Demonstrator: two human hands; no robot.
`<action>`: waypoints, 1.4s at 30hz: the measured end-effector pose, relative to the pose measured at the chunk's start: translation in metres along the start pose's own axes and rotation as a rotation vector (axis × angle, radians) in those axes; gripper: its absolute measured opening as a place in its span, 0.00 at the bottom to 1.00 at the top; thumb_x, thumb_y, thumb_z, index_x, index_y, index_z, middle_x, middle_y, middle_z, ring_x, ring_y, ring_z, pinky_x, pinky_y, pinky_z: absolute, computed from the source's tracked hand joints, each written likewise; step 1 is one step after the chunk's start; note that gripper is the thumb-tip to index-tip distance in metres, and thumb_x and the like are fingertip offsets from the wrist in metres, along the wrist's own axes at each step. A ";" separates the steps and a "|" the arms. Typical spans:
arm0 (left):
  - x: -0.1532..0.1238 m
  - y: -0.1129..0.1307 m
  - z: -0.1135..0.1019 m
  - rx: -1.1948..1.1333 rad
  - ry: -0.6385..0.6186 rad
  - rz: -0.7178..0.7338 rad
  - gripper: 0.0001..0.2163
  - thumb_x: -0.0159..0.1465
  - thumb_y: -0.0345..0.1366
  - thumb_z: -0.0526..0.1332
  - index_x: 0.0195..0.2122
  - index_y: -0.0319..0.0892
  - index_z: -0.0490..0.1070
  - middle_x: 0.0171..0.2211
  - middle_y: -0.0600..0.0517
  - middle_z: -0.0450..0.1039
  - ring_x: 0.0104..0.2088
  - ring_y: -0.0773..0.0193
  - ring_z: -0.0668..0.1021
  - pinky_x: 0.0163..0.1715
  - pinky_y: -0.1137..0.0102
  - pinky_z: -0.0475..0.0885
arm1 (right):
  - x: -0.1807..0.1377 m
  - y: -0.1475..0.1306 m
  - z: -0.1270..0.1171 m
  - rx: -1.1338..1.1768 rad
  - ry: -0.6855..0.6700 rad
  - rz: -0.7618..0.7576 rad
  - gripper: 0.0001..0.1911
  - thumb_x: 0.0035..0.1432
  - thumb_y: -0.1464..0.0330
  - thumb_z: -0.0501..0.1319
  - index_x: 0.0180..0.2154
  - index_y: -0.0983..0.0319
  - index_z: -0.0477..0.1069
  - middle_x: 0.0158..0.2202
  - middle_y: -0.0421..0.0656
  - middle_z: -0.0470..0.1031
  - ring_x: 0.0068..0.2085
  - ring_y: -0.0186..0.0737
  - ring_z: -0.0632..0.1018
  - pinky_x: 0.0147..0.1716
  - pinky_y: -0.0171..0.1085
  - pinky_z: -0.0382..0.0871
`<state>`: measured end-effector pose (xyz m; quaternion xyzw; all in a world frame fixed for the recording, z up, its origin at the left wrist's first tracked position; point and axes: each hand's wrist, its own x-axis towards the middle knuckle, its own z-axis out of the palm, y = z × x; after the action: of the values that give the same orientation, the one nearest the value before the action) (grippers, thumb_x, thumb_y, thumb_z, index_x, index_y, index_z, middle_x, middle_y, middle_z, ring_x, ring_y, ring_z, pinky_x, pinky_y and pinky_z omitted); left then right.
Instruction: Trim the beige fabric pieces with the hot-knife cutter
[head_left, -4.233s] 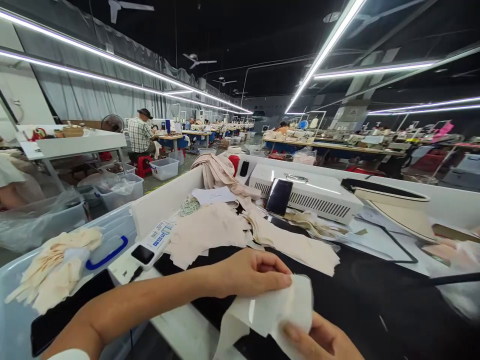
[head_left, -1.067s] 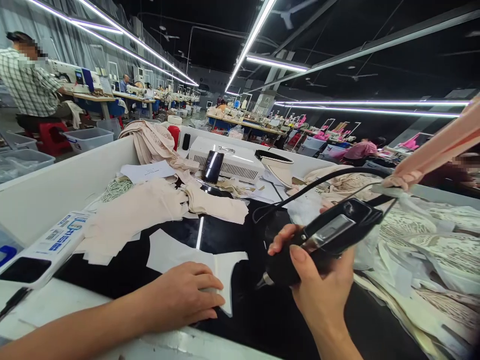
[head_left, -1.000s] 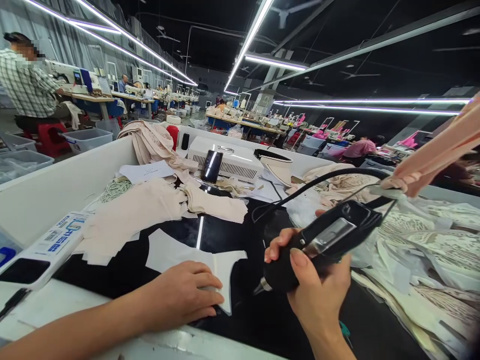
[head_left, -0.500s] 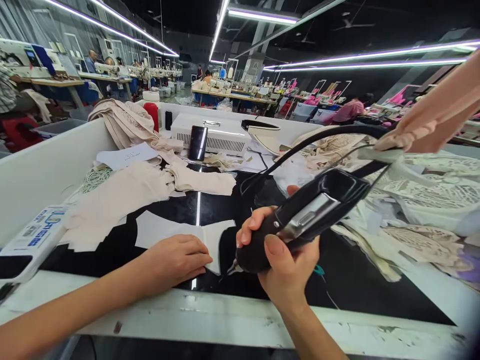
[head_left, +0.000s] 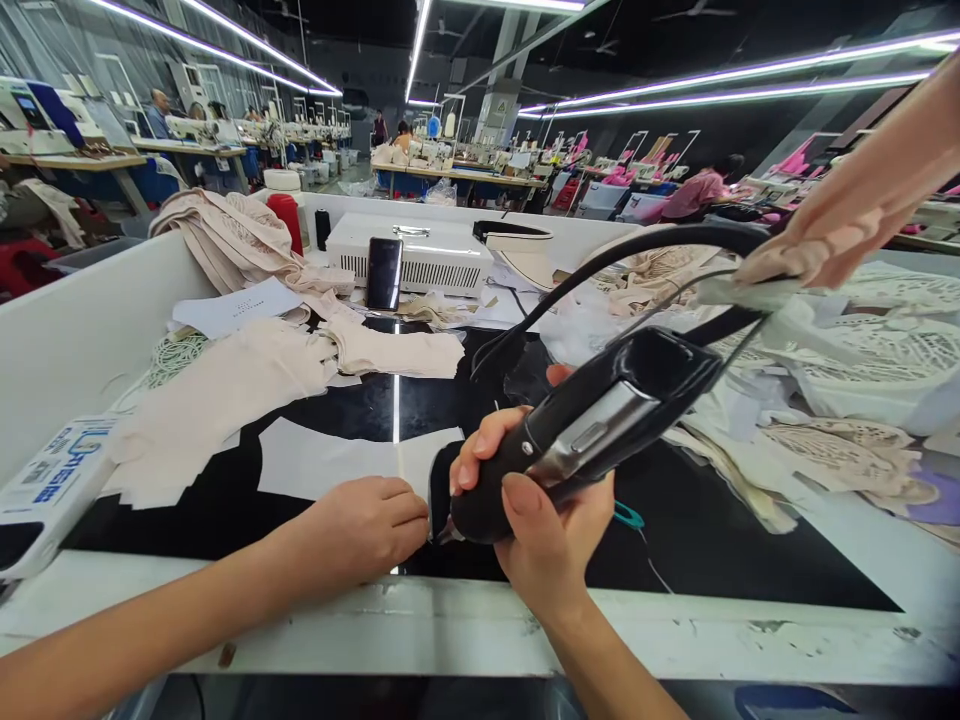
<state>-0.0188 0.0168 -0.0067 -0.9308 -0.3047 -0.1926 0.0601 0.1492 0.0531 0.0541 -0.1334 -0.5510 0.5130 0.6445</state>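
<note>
My right hand (head_left: 551, 545) is wrapped round a black corded handheld tool (head_left: 592, 420), which slants with its narrow metal tip down and to the left. That tip is close to the black tabletop (head_left: 697, 540), right beside the fingertips of my left hand (head_left: 367, 525). With its fingers curled together, my left hand grips the near right corner of a flat white fabric piece (head_left: 307, 460); the corner itself is hidden under the fingers. A thick black cable runs from the tool's upper end, where a beige cloth strip (head_left: 847, 210) is tied.
Pale pink cut pieces (head_left: 217, 400) lie at the left, near a labelled white box (head_left: 56, 480). Behind stand a phone (head_left: 384, 272) and a vented white metal unit (head_left: 442, 260). Lace pieces (head_left: 862, 370) are heaped at the right. Teal snips (head_left: 628, 515) lie beyond my right wrist.
My left hand has slid to the near right corner of the fabric piece, and its fingers have curled in. The tool tip is now closer to those fingers. The view has shifted slightly.
</note>
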 end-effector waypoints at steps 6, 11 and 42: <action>0.004 0.003 -0.003 -0.217 0.112 -0.188 0.09 0.74 0.28 0.56 0.36 0.40 0.73 0.35 0.50 0.77 0.36 0.61 0.78 0.42 0.68 0.75 | -0.001 0.001 0.004 0.018 0.019 -0.011 0.18 0.60 0.62 0.71 0.48 0.52 0.67 0.35 0.36 0.74 0.26 0.33 0.75 0.21 0.35 0.74; 0.002 0.003 -0.004 -0.348 0.147 -0.283 0.08 0.72 0.27 0.58 0.39 0.41 0.75 0.37 0.50 0.80 0.38 0.60 0.80 0.42 0.68 0.75 | 0.001 0.004 0.006 -0.031 0.064 -0.026 0.19 0.60 0.60 0.71 0.48 0.52 0.65 0.34 0.35 0.74 0.24 0.32 0.74 0.18 0.33 0.70; 0.007 -0.001 -0.004 -0.315 0.054 -0.360 0.06 0.74 0.28 0.56 0.40 0.41 0.72 0.43 0.48 0.74 0.44 0.59 0.76 0.46 0.66 0.74 | 0.001 0.007 0.005 -0.119 0.105 -0.012 0.25 0.57 0.58 0.72 0.50 0.52 0.62 0.32 0.35 0.73 0.25 0.34 0.76 0.23 0.38 0.75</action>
<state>-0.0155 0.0207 0.0002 -0.8539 -0.4301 -0.2703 -0.1130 0.1415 0.0556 0.0513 -0.1948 -0.5467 0.4676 0.6667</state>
